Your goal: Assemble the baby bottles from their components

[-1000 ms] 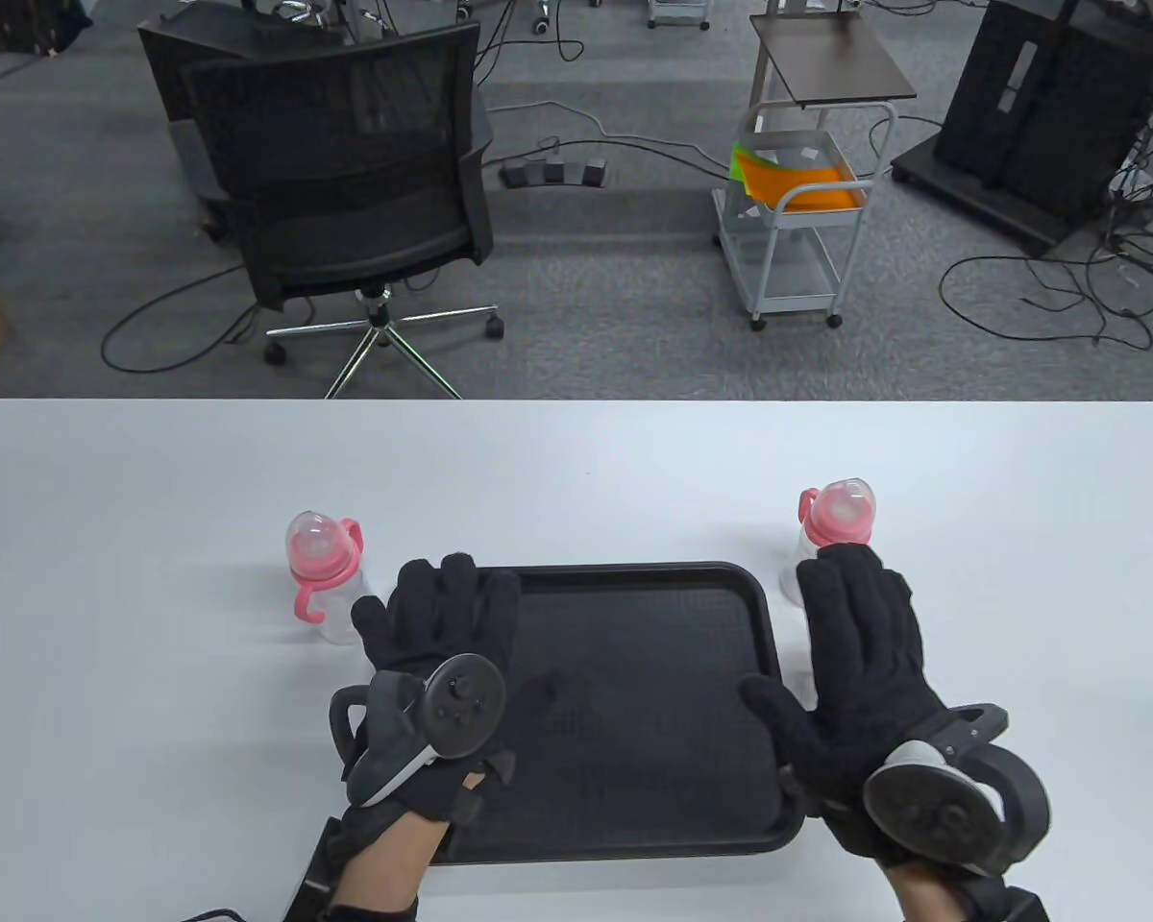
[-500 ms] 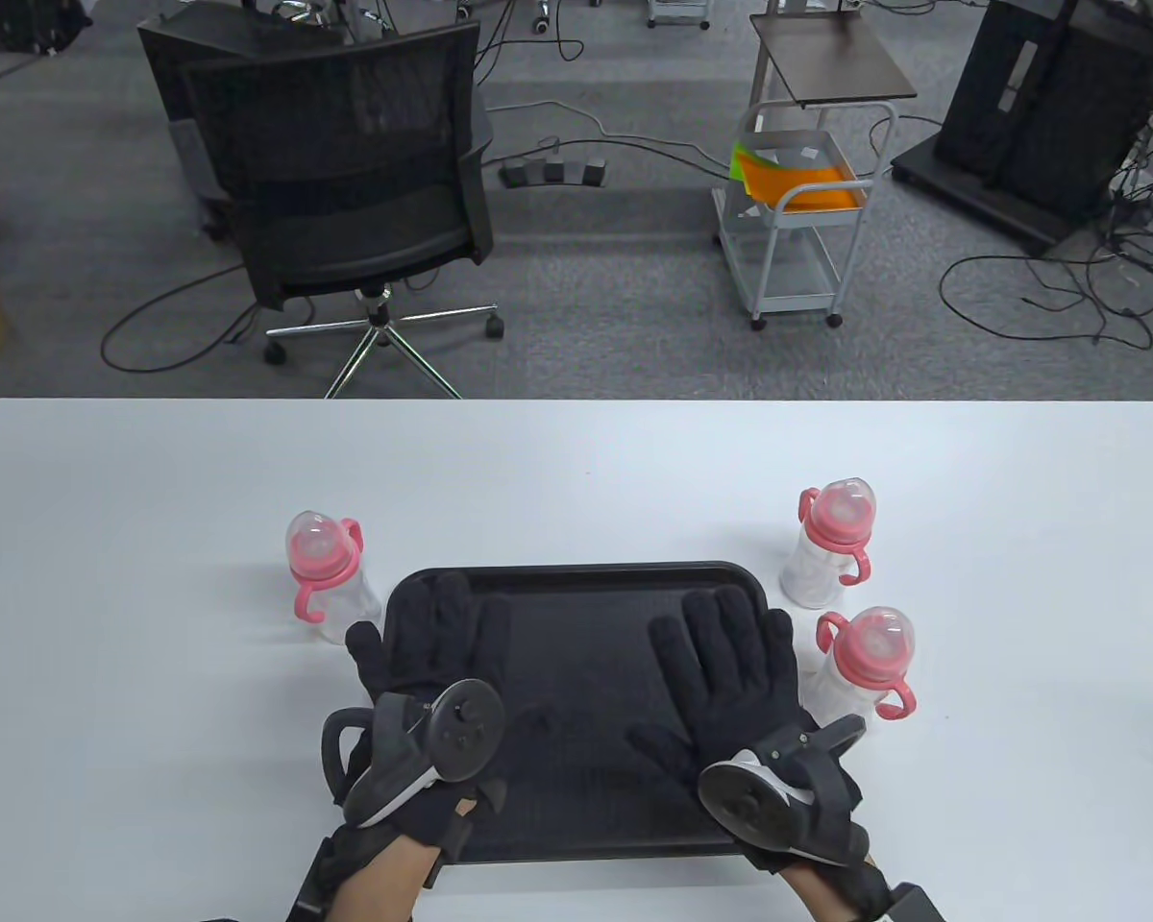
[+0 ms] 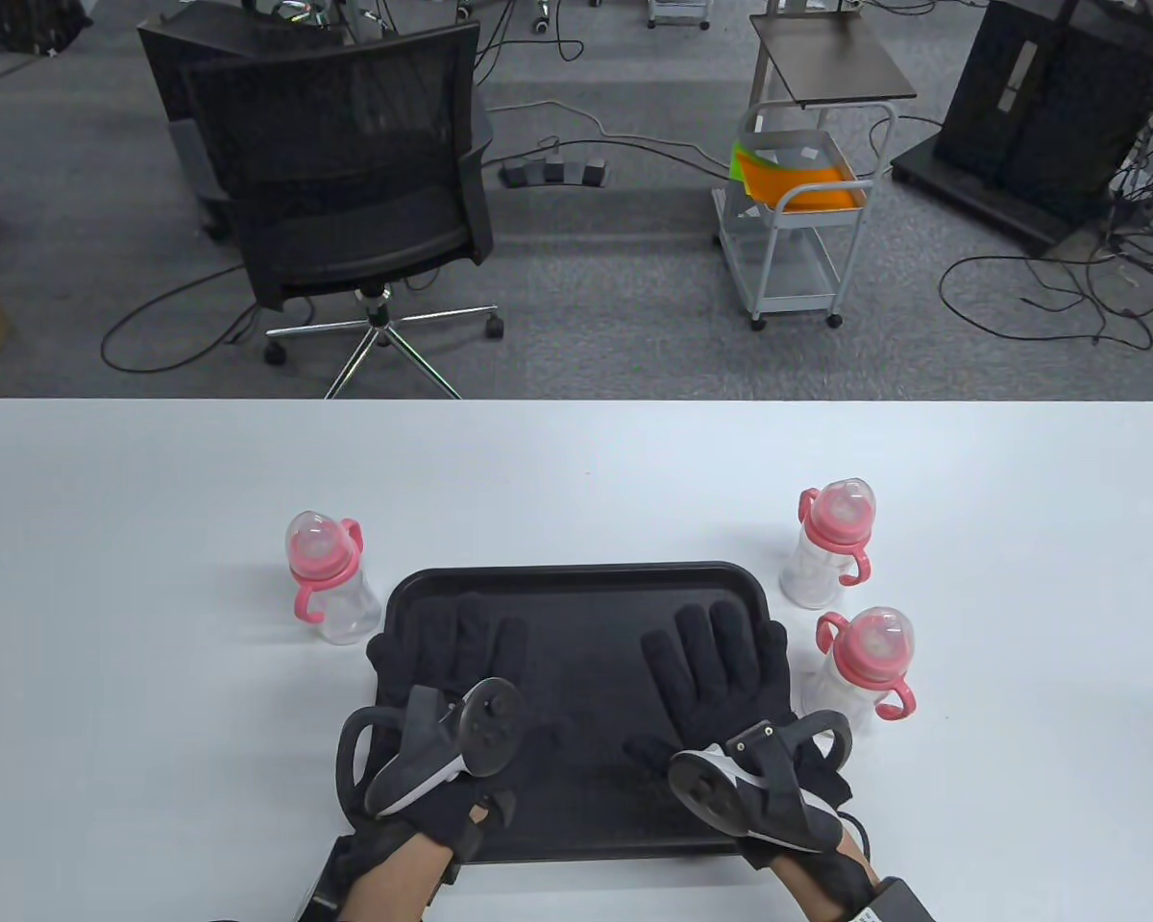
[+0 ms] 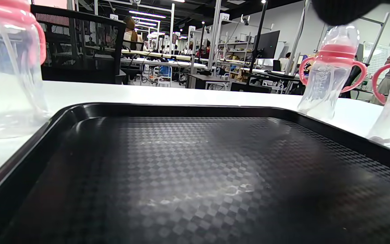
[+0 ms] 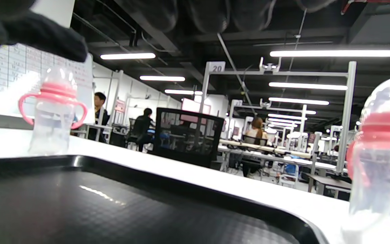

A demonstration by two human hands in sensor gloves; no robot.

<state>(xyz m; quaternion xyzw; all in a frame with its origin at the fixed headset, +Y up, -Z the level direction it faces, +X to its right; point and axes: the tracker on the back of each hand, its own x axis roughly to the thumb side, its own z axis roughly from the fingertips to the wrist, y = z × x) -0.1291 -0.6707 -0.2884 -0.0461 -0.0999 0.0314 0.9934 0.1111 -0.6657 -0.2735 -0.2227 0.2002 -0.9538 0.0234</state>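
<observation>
Three assembled baby bottles with pink collars, pink handles and clear caps stand on the white table. One bottle (image 3: pixel 325 576) is left of the black tray (image 3: pixel 576 572). A far bottle (image 3: pixel 831 538) and a near bottle (image 3: pixel 865 667) are to its right. My left hand (image 3: pixel 456 643) lies spread and empty over the tray's left part. My right hand (image 3: pixel 721 653) lies spread and empty over its right part, just left of the near bottle. The left wrist view shows the tray floor (image 4: pixel 181 162) bare, the left bottle (image 4: pixel 5 78) and the far right bottle (image 4: pixel 327 71).
The white table (image 3: pixel 576 461) stretches wide beyond the tray on all sides. An office chair (image 3: pixel 346 192) and a small cart (image 3: pixel 797 202) stand on the floor behind the table's far edge. In the right wrist view a bottle (image 5: pixel 381 156) stands close at the right.
My right hand has moved left from over the near right bottle onto the tray, uncovering that bottle. My left hand has drawn back a little toward the near edge.
</observation>
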